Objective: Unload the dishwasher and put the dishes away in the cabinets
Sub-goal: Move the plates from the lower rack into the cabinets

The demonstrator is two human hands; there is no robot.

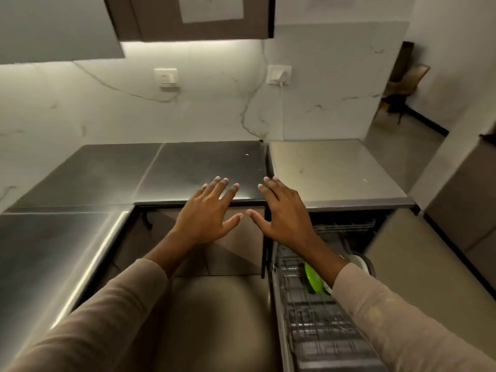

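My left hand [208, 212] and my right hand [280, 212] are held out side by side, palms down and fingers spread, over the front edge of the steel counter [198, 170]; neither holds anything. Below my right arm the dishwasher stands open with its wire rack [316, 326] pulled out. A green plate [313, 277] stands on edge in the rack, and a white dish [359, 261] stands just behind it, partly hidden by my right sleeve. An upper cabinet [193, 17] hangs above the counter.
A lighter worktop [335, 170] lies over the dishwasher. Two wall sockets [166, 76] sit on the marble-look backsplash, one with a plug and cable. Another steel counter [53, 251] runs along my left. A chair [402, 87] stands in the room at far right.
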